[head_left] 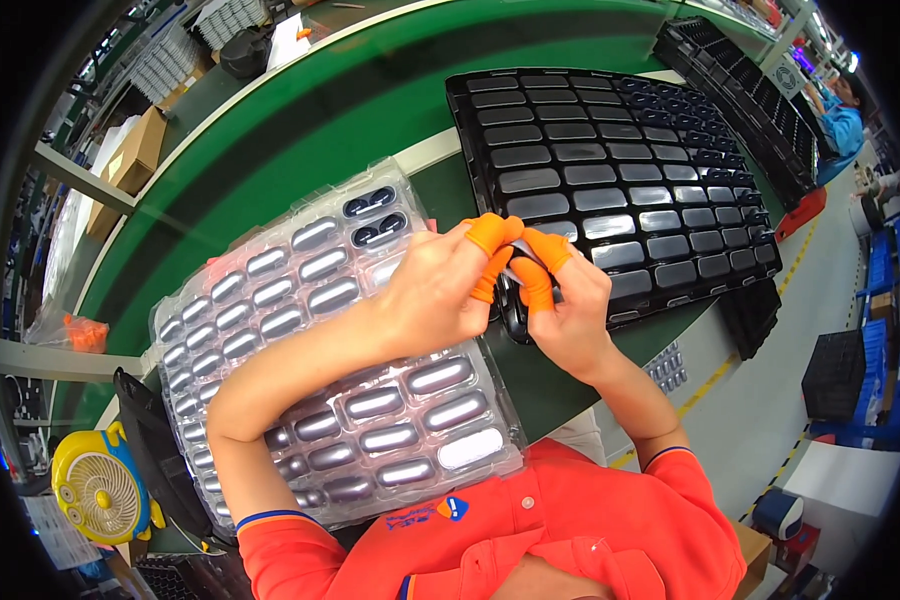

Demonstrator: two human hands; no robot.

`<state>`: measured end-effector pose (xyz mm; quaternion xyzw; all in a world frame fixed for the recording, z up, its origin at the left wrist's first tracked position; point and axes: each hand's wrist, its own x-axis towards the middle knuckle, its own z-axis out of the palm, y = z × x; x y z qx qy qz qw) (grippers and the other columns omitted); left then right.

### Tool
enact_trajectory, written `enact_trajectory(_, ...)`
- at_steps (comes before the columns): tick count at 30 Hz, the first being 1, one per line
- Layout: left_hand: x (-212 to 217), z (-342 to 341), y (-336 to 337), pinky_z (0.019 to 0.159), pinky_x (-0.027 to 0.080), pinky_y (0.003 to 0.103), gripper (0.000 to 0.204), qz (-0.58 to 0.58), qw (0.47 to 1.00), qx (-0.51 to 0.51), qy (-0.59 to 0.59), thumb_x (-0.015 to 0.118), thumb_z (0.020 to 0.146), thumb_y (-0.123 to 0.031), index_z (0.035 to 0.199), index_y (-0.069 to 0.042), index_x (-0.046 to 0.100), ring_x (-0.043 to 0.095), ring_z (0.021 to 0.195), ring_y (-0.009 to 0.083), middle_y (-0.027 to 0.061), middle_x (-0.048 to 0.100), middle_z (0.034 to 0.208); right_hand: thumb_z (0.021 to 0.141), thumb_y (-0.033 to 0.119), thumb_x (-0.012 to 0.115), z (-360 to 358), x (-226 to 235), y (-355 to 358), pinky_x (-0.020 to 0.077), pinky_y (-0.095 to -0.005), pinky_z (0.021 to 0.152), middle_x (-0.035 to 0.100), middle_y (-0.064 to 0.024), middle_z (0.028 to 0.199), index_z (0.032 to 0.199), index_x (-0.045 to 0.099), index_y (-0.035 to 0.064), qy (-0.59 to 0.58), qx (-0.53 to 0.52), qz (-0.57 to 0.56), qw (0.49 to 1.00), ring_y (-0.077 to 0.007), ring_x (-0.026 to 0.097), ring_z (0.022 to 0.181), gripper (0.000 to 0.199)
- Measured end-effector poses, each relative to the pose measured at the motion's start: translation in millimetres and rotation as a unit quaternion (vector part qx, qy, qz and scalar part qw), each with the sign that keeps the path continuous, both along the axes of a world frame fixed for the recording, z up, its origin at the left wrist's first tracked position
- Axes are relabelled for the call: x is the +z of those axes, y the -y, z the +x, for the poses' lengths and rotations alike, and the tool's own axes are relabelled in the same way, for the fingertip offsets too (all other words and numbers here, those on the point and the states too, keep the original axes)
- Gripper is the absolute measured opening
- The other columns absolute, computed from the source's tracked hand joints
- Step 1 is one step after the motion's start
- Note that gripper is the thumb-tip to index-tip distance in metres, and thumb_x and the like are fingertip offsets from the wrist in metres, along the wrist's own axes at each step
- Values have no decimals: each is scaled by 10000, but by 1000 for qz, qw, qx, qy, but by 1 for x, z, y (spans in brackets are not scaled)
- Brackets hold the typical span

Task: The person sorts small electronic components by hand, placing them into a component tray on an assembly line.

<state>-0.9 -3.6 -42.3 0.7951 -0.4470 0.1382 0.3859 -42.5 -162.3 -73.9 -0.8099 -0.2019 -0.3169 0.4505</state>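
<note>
My left hand (440,279) and my right hand (568,300) meet in front of me, with orange finger cots on the thumbs and fingers of both. Pinched between their fingertips is a small dark piece with a pale, film-like edge (517,262), largely hidden by the fingers. A clear plastic tray (395,385) with rows of oval pockets lies under my left forearm. Two dark oval parts with paired round rings (378,230) sit in its far right corner. Beyond my right hand rests a black tray (570,130) of oval pockets, with similar dark parts (685,110) along its right side.
Both trays lie on a green workbench (300,130). More black trays (740,100) are stacked at the far right, near a person in blue (842,125). A yellow fan (100,490) stands at the left, and a cardboard box (135,155) sits on the shelf behind.
</note>
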Motion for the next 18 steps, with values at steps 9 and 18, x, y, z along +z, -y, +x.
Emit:
enact_trajectory(9,40,5,-5,531,502,239,250,-58,920,-102,-374,499,863,25,1112,29,514,599,589,126,80,613,786,842,19,572,-3,21,8,398,-195,493,586,-47,742,976,601,-60,-203,138,253,936,-71,530,592,159)
enact_trajectory(18,43,11,-2,575,520,239,275,-146,847,-117,-498,539,860,4,1130,22,485,618,671,139,90,604,844,846,100,604,-2,23,10,431,-209,605,574,-89,888,1092,542,-41,-169,198,332,907,-89,544,702,291)
